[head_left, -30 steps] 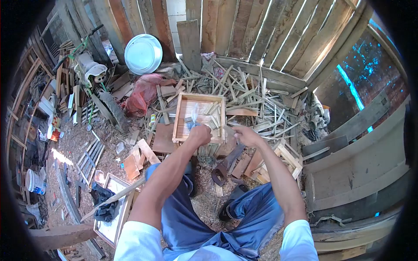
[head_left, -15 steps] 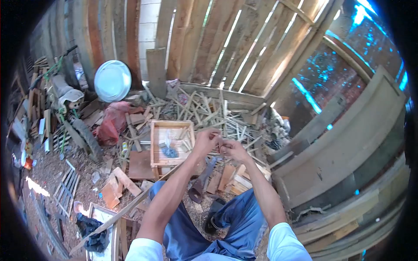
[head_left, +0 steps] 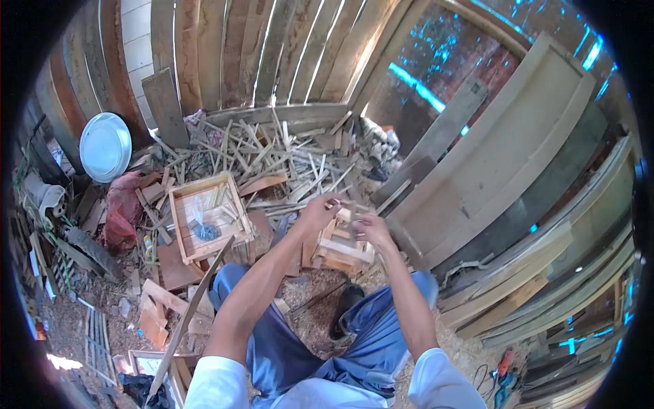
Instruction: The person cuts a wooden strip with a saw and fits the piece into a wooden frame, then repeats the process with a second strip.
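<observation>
Over the scrap-strewn floor (head_left: 308, 294), left hand (head_left: 319, 210) and right hand (head_left: 371, 229) fingers pinch a stick (head_left: 345, 202) lying crosswise

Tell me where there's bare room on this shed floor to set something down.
Sawdust floor between the knees, bordered by the dark sandal, is bare. The flat brown board below the square wooden tray is also free. Crowded: the pile of split wooden sticks behind the tray and the small slatted crate.
</observation>
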### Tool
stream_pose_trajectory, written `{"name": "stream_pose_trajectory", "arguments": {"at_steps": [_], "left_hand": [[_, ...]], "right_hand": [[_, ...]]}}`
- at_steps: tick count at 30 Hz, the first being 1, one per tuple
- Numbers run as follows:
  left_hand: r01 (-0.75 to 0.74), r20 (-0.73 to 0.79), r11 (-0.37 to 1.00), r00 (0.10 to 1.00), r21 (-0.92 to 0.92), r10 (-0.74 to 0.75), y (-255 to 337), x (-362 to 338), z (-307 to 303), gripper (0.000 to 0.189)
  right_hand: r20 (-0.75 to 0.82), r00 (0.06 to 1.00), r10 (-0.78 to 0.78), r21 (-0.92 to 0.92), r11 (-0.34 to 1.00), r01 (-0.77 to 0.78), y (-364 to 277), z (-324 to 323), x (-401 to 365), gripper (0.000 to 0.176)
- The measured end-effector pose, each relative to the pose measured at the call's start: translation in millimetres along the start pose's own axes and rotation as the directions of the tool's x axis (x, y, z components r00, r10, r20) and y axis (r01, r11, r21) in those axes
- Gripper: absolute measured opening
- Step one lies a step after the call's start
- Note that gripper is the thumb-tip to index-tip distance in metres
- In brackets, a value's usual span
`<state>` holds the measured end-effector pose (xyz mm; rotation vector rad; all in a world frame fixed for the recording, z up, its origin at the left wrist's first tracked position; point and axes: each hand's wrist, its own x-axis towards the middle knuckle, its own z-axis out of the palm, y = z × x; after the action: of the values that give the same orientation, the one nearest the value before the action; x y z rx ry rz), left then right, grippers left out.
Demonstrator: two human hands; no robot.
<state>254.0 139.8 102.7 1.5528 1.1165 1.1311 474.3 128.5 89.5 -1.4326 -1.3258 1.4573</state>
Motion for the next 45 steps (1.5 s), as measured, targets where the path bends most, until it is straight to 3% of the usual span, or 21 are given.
{"name": "stream_pose_trajectory", "arguments": {"at_steps": [1,3,5,7,9,11,13,15,16,17,19,20,21,23,27,29,35,42,45], "left_hand": [[0.032,0.006,0.999,0.999,0.014,-0.032,-11,-7,4,0.021],[-0.004,0.072,0.995,0.997,0.104,-0.004,-23,-8,8,0.023],[0.040,0.013,0.998,0.999,0.049,-0.041,-54,-10,22,0.023],[0.117,-0.046,0.936,0.993,0.332,-0.108,-59,-17,29,0.022],[0.179,-0.061,0.941,0.984,0.286,-0.169,-96,-12,46,0.021],[0.075,-0.013,0.919,0.997,0.387,-0.076,-125,-7,62,0.022],[0.109,-0.008,0.926,0.993,0.362,-0.114,-112,-9,77,0.021],[-0.054,0.034,0.809,0.999,0.585,0.042,-114,-10,88,0.020],[0.155,0.032,0.879,0.981,0.450,-0.189,-107,-10,93,0.020],[0.160,0.034,0.874,0.980,0.459,-0.197,-101,-12,92,0.020],[0.019,0.130,0.740,0.981,0.672,-0.144,-105,-19,95,0.020],[-0.134,0.107,0.744,0.991,0.655,0.084,-113,-22,96,0.019],[-0.126,0.107,0.744,0.992,0.656,0.074,-111,-24,95,0.019],[-0.145,0.172,0.669,0.985,0.729,0.026,-100,-31,95,0.020],[-0.127,0.200,0.725,0.980,0.677,-0.015,-120,-40,95,0.025],[-0.163,0.199,0.775,0.979,0.610,0.049,-134,-41,93,0.029],[-0.063,0.074,0.761,0.997,0.646,0.020,-120,-45,106,0.024],[-0.075,0.061,0.752,0.997,0.655,0.047,-107,-46,110,0.023],[0.024,0.059,0.716,0.994,0.698,-0.092,-96,-46,107,0.033]], "right_hand": [[0.012,1.000,0.024,0.022,0.999,-0.025,21,-7,-6,0.032],[-0.183,0.948,0.261,0.079,0.965,-0.250,44,-18,-8,0.031],[-0.188,0.944,0.271,0.047,0.963,-0.267,75,-33,4,0.032],[-0.202,0.936,0.288,0.016,0.957,-0.290,92,-39,13,0.033],[-0.282,0.922,0.264,0.015,0.962,-0.271,109,-42,20,0.034],[-0.305,0.913,0.270,0.049,0.962,-0.268,106,-28,22,0.034],[-0.324,0.922,0.212,-0.046,0.970,-0.239,121,-16,35,0.024],[-0.330,0.929,0.166,-0.070,0.977,-0.199,148,-6,54,0.018],[-0.341,0.934,0.108,-0.109,0.982,-0.154,162,0,66,0.012],[-0.336,0.935,0.116,-0.098,0.983,-0.158,175,2,77,0.012],[-0.368,0.925,0.095,-0.113,0.983,-0.146,177,5,83,0.008],[-0.420,0.901,0.110,-0.153,0.970,-0.190,179,4,83,0.014],[-0.415,0.902,0.119,-0.150,0.969,-0.197,157,5,72,0.014],[-0.475,0.877,0.076,-0.319,0.914,-0.251,117,9,52,0.020],[-0.496,0.864,0.080,-0.302,0.917,-0.259,126,11,59,0.024],[-0.520,0.851,0.075,-0.315,0.909,-0.273,125,11,57,0.022],[-0.545,0.838,0.012,-0.269,0.945,-0.188,136,15,56,0.020],[-0.540,0.840,0.057,-0.172,0.969,-0.176,129,15,55,0.020],[-0.513,0.856,0.070,-0.154,0.973,-0.172,147,15,62,0.018]]}}
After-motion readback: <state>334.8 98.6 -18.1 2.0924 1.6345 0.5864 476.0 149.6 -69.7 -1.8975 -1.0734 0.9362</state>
